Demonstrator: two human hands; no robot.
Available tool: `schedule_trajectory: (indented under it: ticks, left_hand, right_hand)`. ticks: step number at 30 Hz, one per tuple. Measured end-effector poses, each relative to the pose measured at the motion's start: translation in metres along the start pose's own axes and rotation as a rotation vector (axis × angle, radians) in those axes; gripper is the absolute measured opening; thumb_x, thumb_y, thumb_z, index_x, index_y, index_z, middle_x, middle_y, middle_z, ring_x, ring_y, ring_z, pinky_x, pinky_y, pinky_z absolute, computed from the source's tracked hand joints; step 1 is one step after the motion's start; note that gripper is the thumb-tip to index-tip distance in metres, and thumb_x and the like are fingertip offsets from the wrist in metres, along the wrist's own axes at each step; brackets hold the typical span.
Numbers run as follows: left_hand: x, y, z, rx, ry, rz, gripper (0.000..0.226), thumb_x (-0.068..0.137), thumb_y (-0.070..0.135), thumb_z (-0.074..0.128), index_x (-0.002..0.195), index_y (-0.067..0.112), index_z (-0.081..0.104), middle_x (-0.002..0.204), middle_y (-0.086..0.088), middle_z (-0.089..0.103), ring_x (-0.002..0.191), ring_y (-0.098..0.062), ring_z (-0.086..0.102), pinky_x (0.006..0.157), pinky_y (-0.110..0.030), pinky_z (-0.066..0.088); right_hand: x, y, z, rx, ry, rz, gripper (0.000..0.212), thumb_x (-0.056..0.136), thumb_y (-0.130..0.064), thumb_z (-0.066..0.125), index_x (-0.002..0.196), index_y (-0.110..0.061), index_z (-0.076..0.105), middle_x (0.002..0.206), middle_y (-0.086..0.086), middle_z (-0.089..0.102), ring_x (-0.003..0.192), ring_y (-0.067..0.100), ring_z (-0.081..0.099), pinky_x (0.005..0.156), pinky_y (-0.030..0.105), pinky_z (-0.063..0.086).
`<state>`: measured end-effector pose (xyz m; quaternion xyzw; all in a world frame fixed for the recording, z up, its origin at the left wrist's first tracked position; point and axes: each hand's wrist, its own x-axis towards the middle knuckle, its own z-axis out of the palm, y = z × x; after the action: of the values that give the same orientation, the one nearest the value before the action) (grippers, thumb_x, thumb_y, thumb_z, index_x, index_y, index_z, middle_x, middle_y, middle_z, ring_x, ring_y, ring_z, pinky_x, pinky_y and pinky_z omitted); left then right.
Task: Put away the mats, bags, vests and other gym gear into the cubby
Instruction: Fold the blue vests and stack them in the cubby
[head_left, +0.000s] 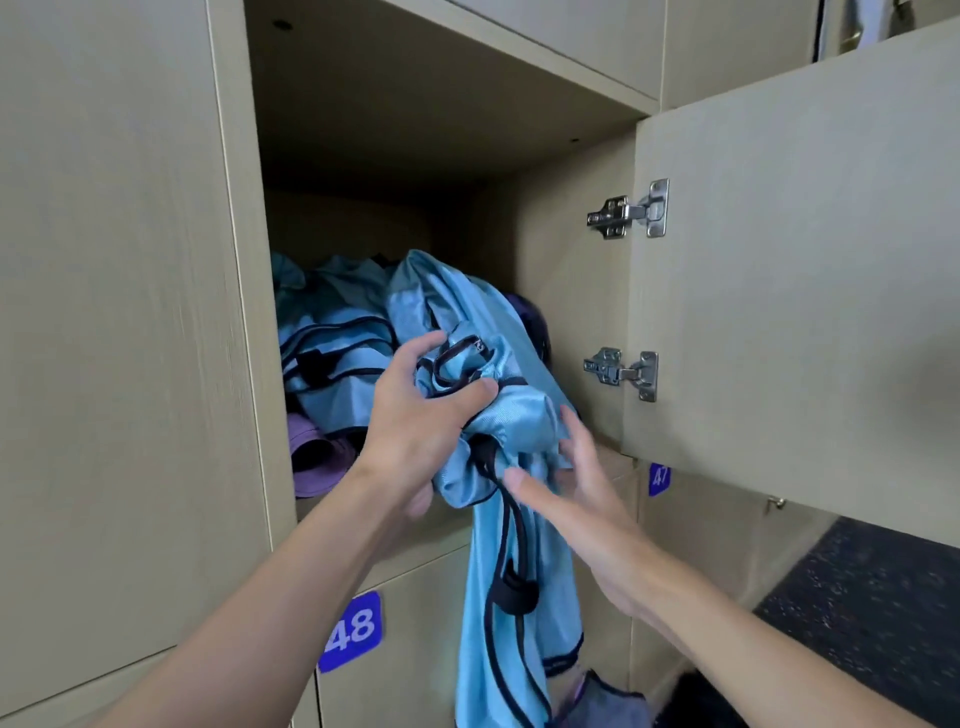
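A light blue drawstring bag (511, 582) with black cord hangs half out of the open cubby (561, 270). Its upper part rests on the cubby's front edge and its lower part droops over the door below. My left hand (415, 415) grips the bunched top of the bag by its black clip. My right hand (571, 499) is open, fingers spread, and touches the bag's right side near the cord. More blue fabric gear (332, 338) and a purple rolled mat (314, 462) lie inside the cubby.
The cubby door (805, 291) stands swung out to the right, with two metal hinges. Closed doors numbered 48 (353, 631) and 47 (658, 477) sit below. A dark speckled floor (872, 613) shows at lower right, with grey cloth (602, 701) at the bottom.
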<state>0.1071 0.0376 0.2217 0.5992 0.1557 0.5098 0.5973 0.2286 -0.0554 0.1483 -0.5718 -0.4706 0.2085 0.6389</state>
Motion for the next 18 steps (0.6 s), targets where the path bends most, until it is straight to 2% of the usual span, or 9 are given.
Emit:
schedule_trajectory:
  ticks: [2, 3, 4, 6, 8, 12, 15, 18]
  left_hand:
    - [0.001, 0.005, 0.0, -0.016, -0.029, 0.018, 0.05, 0.081, 0.003, 0.078, 0.124, 0.021, 0.06, 0.106, -0.007, 0.074, 0.094, -0.024, 0.074, 0.085, -0.046, 0.06]
    - [0.002, 0.008, 0.0, -0.026, -0.033, 0.029, 0.049, 0.081, 0.003, 0.078, 0.124, 0.018, 0.06, 0.108, -0.009, 0.074, 0.095, -0.026, 0.073, 0.086, -0.047, 0.06]
    - [0.004, 0.011, 0.0, -0.03, -0.027, 0.039, 0.048, 0.081, 0.002, 0.077, 0.124, 0.017, 0.06, 0.109, -0.01, 0.073, 0.095, -0.027, 0.073, 0.086, -0.048, 0.059]
    - [0.007, 0.014, -0.003, -0.032, 0.006, 0.061, 0.048, 0.081, 0.001, 0.077, 0.123, 0.017, 0.06, 0.109, -0.01, 0.073, 0.095, -0.027, 0.073, 0.085, -0.048, 0.06]
    - [0.012, 0.015, -0.009, -0.018, 0.055, 0.079, 0.048, 0.081, 0.001, 0.076, 0.123, 0.019, 0.06, 0.108, -0.008, 0.073, 0.095, -0.026, 0.073, 0.085, -0.048, 0.06]
    - [0.022, 0.006, -0.024, 0.187, 0.145, 0.16, 0.051, 0.081, 0.003, 0.078, 0.122, 0.025, 0.058, 0.111, -0.004, 0.069, 0.094, -0.018, 0.071, 0.086, -0.041, 0.06]
    - [0.02, -0.005, -0.024, 0.421, 0.089, 0.248, 0.049, 0.082, 0.003, 0.075, 0.121, 0.026, 0.057, 0.111, 0.0, 0.066, 0.095, -0.014, 0.067, 0.087, -0.035, 0.058]
    - [0.014, -0.013, -0.016, 0.527, -0.003, 0.29, 0.04, 0.088, 0.009, 0.069, 0.122, 0.026, 0.056, 0.11, 0.008, 0.065, 0.097, -0.006, 0.064, 0.084, -0.02, 0.052]
  right_hand:
    - [-0.001, 0.016, 0.005, -0.029, -0.056, 0.098, 0.112, 0.057, -0.062, 0.085, 0.142, -0.064, 0.013, 0.145, -0.026, 0.042, 0.133, 0.002, 0.044, 0.114, 0.041, 0.036]
    - [-0.002, 0.021, 0.006, -0.027, -0.071, 0.115, 0.108, 0.059, -0.056, 0.087, 0.143, -0.06, 0.018, 0.14, -0.025, 0.049, 0.128, 0.002, 0.05, 0.111, 0.039, 0.04]
    - [-0.002, 0.025, 0.007, -0.012, -0.075, 0.111, 0.097, 0.065, -0.046, 0.087, 0.143, -0.053, 0.028, 0.132, -0.023, 0.058, 0.12, 0.001, 0.057, 0.105, 0.034, 0.046]
    - [-0.001, 0.025, 0.006, 0.016, -0.045, 0.098, 0.061, 0.08, -0.026, 0.08, 0.133, -0.038, 0.051, 0.114, -0.016, 0.071, 0.104, 0.003, 0.067, 0.091, 0.026, 0.053]
    - [0.001, 0.019, 0.005, 0.02, 0.003, 0.091, 0.04, 0.086, -0.012, 0.073, 0.122, -0.026, 0.061, 0.105, -0.008, 0.075, 0.096, 0.008, 0.071, 0.084, 0.026, 0.056]
    - [0.007, 0.0, 0.002, 0.094, 0.154, 0.037, 0.034, 0.088, -0.005, 0.069, 0.116, -0.02, 0.058, 0.09, 0.001, 0.077, 0.085, 0.016, 0.074, 0.08, 0.034, 0.058]
    - [0.015, -0.019, 0.003, 0.196, 0.264, -0.017, 0.03, 0.088, -0.005, 0.069, 0.11, -0.02, 0.055, 0.083, 0.003, 0.077, 0.079, 0.019, 0.071, 0.08, 0.039, 0.056]
    - [0.023, -0.031, 0.012, 0.215, 0.29, -0.082, 0.023, 0.09, -0.007, 0.067, 0.107, -0.02, 0.059, 0.082, 0.007, 0.068, 0.079, 0.02, 0.061, 0.084, 0.038, 0.052]
